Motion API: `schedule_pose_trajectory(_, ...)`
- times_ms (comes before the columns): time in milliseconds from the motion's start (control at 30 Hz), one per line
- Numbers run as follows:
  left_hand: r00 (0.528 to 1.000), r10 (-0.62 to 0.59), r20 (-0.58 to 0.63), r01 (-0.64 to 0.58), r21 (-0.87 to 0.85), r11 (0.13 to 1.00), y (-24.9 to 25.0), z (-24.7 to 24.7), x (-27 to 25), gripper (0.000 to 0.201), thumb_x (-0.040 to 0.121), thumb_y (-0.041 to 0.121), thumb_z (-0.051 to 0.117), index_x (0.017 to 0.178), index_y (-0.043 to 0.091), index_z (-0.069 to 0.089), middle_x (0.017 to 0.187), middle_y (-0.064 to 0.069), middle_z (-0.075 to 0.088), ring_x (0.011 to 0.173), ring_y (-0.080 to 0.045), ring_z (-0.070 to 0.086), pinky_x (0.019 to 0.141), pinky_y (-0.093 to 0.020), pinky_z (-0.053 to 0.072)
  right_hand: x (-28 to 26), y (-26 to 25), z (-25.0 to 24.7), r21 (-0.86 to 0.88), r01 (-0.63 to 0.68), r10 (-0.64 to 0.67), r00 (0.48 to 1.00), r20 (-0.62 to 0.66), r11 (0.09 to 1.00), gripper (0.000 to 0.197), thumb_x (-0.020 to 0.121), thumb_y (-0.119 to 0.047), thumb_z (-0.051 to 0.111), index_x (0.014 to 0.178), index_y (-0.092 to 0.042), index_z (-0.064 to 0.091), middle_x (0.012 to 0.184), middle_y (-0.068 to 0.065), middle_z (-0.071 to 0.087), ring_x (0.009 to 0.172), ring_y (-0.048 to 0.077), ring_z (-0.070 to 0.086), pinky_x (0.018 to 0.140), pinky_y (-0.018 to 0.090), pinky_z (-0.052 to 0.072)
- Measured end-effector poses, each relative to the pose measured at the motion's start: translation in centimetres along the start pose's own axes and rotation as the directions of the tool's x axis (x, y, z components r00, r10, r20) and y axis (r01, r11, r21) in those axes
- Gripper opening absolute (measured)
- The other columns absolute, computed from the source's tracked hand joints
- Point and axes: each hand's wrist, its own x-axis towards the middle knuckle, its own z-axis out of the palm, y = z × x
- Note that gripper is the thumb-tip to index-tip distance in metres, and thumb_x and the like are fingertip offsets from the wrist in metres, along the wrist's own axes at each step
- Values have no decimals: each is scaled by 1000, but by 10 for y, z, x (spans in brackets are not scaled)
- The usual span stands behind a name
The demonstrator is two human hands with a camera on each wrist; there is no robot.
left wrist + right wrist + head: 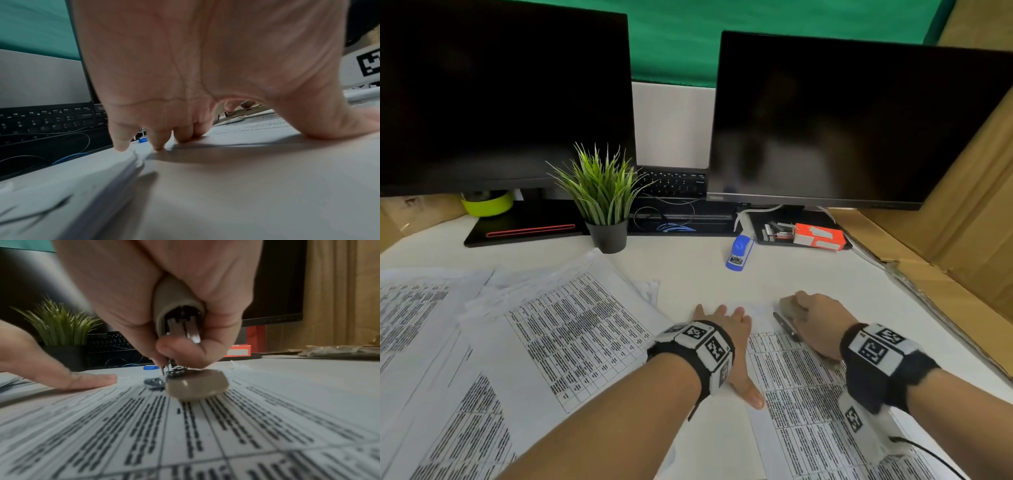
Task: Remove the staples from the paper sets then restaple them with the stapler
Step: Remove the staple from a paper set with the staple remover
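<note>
- Paper set (808, 394): white sheets of printed tables, on the worktop (688, 274).
- Left hand (732, 339): fingers flat, pressing the set.
- Right hand (818, 322): clamped on beige stapler (195, 386) at the set's top corner.

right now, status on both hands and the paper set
Left hand flat, pinning the printed paper set. Right hand grips the beige stapler, pressed on the set's top corner. Blue stapler idle beyond, nothing in the way.
</note>
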Motion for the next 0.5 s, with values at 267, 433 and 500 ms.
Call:
schedule_pose_trajectory(267, 1000, 13, 4, -13, 12, 1000, -2, 0, -2, 129, 67, 73, 69, 154, 18, -10, 162, 0, -14, 149, -27, -11, 117, -58, -6, 22, -24, 1, 16, -69, 69, 997, -25, 997, 25, 97, -21, 41, 117, -7, 47, 121, 13, 54, 112, 28, 51, 93, 34, 43)
schedule_pose_trajectory(433, 1000, 10, -17, -10, 9, 1000, 0, 0, -2, 130, 66, 74, 69, 155, 18, -7, 163, 1, -13, 149, -26, -10, 117, -59, -5, 41, -21, -6, 163, -104, 121, 988, -95, 981, 13, 97, -19, 42, 100, -9, 49, 109, 13, 57, 103, 32, 56, 83, 32, 42)
schedule_pose_trajectory(500, 1000, 5, -9, -5, 2, 1000, 0, 0, -1, 131, 65, 74, 70, 155, 18, -8, 162, 1, -14, 149, -26, -11, 117, -59, -6, 35, -15, -10, 237, -83, 110, 989, -102, 968, 22, 98, -24, 41, 107, -8, 53, 103, 11, 59, 103, 33, 58, 86, 34, 44)
